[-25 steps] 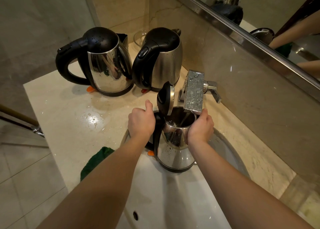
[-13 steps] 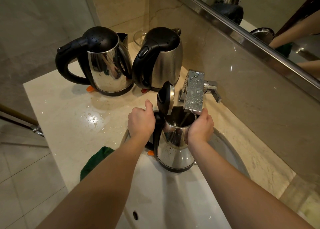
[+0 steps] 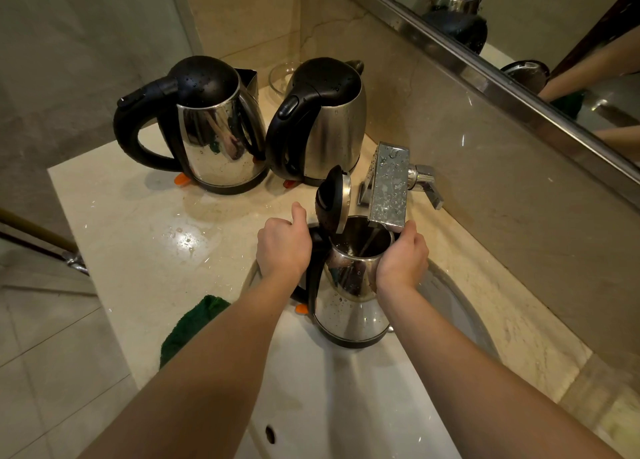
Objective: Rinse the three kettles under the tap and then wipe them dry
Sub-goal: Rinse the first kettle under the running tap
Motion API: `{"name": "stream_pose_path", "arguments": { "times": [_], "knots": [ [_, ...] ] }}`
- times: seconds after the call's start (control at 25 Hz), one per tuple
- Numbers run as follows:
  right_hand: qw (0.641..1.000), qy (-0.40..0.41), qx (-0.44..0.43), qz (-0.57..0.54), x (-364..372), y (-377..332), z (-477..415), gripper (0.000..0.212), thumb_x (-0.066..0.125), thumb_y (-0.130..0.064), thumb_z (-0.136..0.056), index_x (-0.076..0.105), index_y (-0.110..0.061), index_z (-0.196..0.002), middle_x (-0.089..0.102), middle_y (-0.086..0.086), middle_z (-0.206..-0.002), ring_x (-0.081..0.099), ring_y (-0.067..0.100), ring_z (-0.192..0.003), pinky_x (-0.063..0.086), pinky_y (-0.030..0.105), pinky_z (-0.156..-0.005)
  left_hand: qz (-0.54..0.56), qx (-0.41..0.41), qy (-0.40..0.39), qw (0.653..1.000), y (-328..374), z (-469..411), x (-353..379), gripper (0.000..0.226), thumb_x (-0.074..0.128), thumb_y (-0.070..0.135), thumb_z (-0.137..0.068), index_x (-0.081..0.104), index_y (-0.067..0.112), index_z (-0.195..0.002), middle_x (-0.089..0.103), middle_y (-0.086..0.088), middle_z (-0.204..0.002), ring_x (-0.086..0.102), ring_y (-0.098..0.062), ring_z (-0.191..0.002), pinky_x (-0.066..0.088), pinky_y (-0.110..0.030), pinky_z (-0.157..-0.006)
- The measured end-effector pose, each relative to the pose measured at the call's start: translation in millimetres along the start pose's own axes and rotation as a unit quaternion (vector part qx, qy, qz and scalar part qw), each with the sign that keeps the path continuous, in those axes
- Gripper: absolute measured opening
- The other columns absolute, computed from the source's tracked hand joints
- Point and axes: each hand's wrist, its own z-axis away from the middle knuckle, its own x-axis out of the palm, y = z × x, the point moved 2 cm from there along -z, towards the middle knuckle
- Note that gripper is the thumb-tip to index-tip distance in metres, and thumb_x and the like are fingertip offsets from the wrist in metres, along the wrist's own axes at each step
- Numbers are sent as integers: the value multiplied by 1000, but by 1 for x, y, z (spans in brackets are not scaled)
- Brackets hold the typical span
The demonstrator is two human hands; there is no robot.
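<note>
A steel kettle (image 3: 349, 306) with its black lid flipped open is held over the white sink (image 3: 346, 399), its mouth right under the flat chrome tap (image 3: 389, 184). My left hand (image 3: 282, 249) grips its black handle. My right hand (image 3: 401, 259) clasps the steel body near the rim. Two more steel kettles stand upright with lids closed on the counter behind: one at the left (image 3: 214, 132), one to its right (image 3: 329, 126). Both are dotted with water drops.
A green cloth (image 3: 187, 327) lies at the counter's front edge, left of the sink. A glass bowl (image 3: 280, 75) sits in the back corner. Water puddles spot the marble counter (image 3: 138, 223). A mirror (image 3: 519, 25) runs along the right wall.
</note>
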Motion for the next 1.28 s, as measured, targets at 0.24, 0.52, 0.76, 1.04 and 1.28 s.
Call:
{"name": "stream_pose_path", "arguments": {
  "times": [0.24,0.52,0.76,1.04,1.28],
  "knots": [
    [1000,2,0,-5,0,1,-1,41,34,-39,-101,59,-8,-94,53,0,-76,48,17,-71,35,37,-74,-1,-1,2,1000,-1,0,1,61,37,48,-101,39,10,-53,42,-6,-56,40,-18,-51,34,-33,-54],
    [1000,3,1,-7,0,2,-2,40,34,-41,-101,59,-11,-95,54,-1,-77,48,15,-72,35,36,-75,-6,-2,2,1000,-1,-2,2,62,37,49,-101,40,9,-53,44,-6,-57,41,-19,-52,34,-32,-53],
    [1000,2,-3,-6,1,2,-3,41,34,-41,-101,60,-10,-93,55,1,-77,51,18,-73,36,37,-74,-2,-3,5,1000,-2,-3,2,62,37,48,-100,41,9,-53,45,-7,-57,42,-20,-52,36,-34,-55],
    [1000,5,3,-1,2,4,-5,41,34,-42,-100,60,-12,-92,57,1,-80,54,23,-81,42,43,-82,-2,1,3,1000,-2,-3,2,61,38,47,-100,38,10,-51,41,-5,-54,40,-20,-51,34,-33,-53],
    [1000,4,-4,-6,2,4,-4,41,34,-41,-100,60,-10,-93,56,2,-79,52,20,-75,41,40,-78,1,-2,2,1000,-2,-2,1,61,38,47,-101,39,9,-52,43,-6,-55,40,-19,-50,34,-32,-53]
  ]
}}
